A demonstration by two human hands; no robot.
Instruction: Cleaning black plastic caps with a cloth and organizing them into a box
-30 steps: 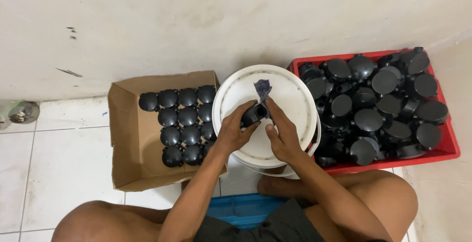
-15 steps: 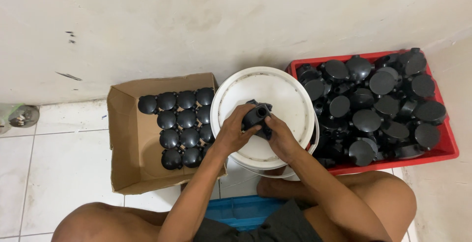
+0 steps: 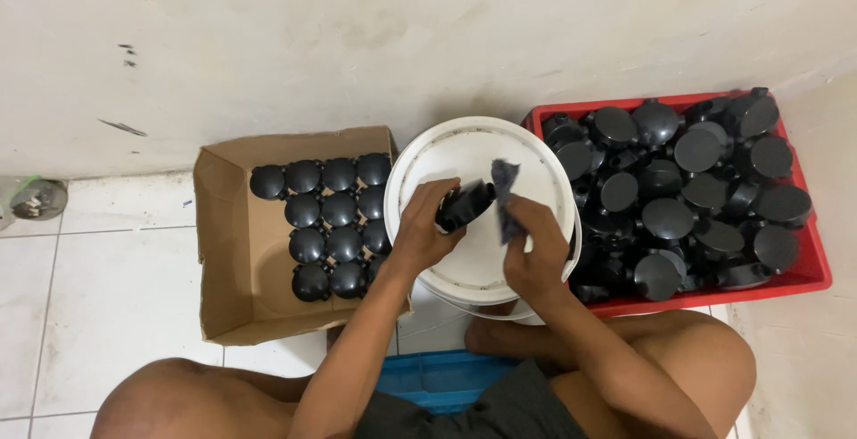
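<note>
Left hand (image 3: 427, 223) curled around black fitting (image 3: 464, 204), held tilted over white lid (image 3: 536, 180). Right hand (image 3: 534, 247) pinches dark cloth (image 3: 505, 191) just beside fitting. Cardboard box (image 3: 223, 252) near left, red crate (image 3: 808, 269) near right; wall close behind.

Cardboard box (image 3: 228, 252) w/ black round caps (image 3: 326, 220) left; red crate (image 3: 808, 265) full of black parts right.

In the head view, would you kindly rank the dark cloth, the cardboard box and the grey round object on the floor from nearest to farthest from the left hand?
From the left hand:
1. Dark cloth, just to its right, in the right hand.
2. Cardboard box, to its left.
3. Grey round object, far left by the wall.
</note>
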